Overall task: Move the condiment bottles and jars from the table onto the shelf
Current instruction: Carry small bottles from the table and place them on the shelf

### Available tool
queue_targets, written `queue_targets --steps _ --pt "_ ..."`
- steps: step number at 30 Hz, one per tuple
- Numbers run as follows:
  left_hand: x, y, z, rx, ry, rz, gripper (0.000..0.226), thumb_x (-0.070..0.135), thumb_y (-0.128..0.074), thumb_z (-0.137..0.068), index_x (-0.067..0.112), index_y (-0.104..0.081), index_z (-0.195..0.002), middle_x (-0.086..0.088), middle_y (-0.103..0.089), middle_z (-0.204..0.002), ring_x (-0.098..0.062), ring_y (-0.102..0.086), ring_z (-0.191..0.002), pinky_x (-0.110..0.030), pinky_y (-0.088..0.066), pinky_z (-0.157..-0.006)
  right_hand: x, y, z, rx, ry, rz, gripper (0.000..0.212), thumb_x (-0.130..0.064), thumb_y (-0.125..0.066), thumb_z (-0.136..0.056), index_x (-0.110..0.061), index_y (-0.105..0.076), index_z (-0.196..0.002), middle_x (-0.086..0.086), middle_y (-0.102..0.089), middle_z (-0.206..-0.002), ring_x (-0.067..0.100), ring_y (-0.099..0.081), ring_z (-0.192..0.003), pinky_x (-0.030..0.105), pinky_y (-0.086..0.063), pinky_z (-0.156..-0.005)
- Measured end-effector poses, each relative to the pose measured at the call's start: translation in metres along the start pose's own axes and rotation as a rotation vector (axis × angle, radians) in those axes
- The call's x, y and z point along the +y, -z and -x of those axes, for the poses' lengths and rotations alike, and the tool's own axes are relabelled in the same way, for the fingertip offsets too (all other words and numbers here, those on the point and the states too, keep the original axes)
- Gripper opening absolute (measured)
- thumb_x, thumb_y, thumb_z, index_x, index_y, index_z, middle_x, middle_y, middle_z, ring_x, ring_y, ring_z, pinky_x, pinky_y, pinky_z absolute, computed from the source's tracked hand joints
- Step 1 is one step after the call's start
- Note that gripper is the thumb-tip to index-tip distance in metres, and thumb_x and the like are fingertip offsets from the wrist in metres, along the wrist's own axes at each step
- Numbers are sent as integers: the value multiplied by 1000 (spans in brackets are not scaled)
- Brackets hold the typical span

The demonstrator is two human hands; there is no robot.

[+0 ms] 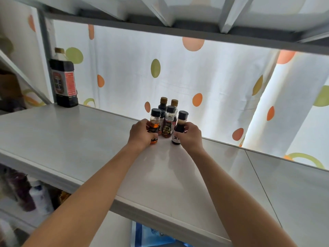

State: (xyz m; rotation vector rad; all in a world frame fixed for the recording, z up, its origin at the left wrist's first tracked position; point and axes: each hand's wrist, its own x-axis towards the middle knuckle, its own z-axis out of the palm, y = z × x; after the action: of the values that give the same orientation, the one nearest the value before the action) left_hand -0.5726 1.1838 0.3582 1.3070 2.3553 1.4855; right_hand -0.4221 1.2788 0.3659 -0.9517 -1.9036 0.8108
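The left hand [140, 134] is gripping an amber-filled bottle [154, 128] around its lower body, and the right hand [191, 137] is wrapping its fingers round a dark sauce bottle [179, 129] in the same way — both bottles are standing upright on the shelf [71, 139], at the front of a small cluster. Between them a brown-labelled bottle [168, 123] is standing, with two tan-capped bottles [163, 103] just behind it near the shelf's back edge. A large soy sauce bottle [64, 81] is standing well apart at the far left. These small bottles are looking light, rigid and smooth-sided, probably a little slippery, and narrow enough to tip easily — so holding low on the body, not by the cap, is looking like the steadier grip while setting them down close together.
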Motion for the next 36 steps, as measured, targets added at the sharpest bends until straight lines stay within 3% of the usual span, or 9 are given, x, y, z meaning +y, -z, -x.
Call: queue_targets --steps 4,7,15,22,29,36 --pt "-8 -6 -5 41 -23 32 41 21 -82 -74 8 -64 -108 -9 -70 -105 -25 -64 -97 -31 -48 -82 9 -15 -11 51 56 56 35 -16 -70 -80 -25 -70 -114 -4 -72 -99 13 -65 -89 19 -46 -70" --pt "-13 -11 -6 58 -79 1 40 20 -81 -75 8 -64 -109 -10 -71 -105 -27 -64 -98 -36 -50 -85 19 -23 -15 91 103 170 31 -24 -68 -86 -19 -66 -116 4 -67 -101 21 -62 -93 33 -50 -76" --pt "-24 -25 -17 139 -84 34 41 18 -79 -77 7 -63 -113 -9 -69 -107 -25 -63 -100 -39 -51 -89 40 -29 -28 141 142 203 34 -29 -66 -92 -14 -62 -122 7 -64 -106 22 -58 -96 27 -37 -74" --pt "-30 -32 -20 146 -106 14 40 20 -76 -81 8 -61 -117 -9 -68 -111 -24 -63 -102 -39 -51 -90 44 -31 -28 147 131 201 33 -23 -65 -86 -14 -63 -118 6 -66 -104 22 -61 -94 26 -41 -73" --pt "-30 -32 -22 119 -58 39 41 22 -74 -84 11 -59 -120 -6 -67 -114 -21 -61 -102 -38 -50 -90 43 -31 -28 123 93 176 38 -9 -60 -85 -9 -58 -124 9 -63 -113 26 -59 -102 38 -50 -86" --pt "-27 -29 -23 73 -11 95 40 19 -72 -85 11 -58 -122 -6 -67 -113 -20 -61 -104 -26 -43 -86 41 -31 -27 113 68 143 38 -7 -60 -87 -9 -58 -125 10 -63 -113 26 -59 -101 37 -49 -87"
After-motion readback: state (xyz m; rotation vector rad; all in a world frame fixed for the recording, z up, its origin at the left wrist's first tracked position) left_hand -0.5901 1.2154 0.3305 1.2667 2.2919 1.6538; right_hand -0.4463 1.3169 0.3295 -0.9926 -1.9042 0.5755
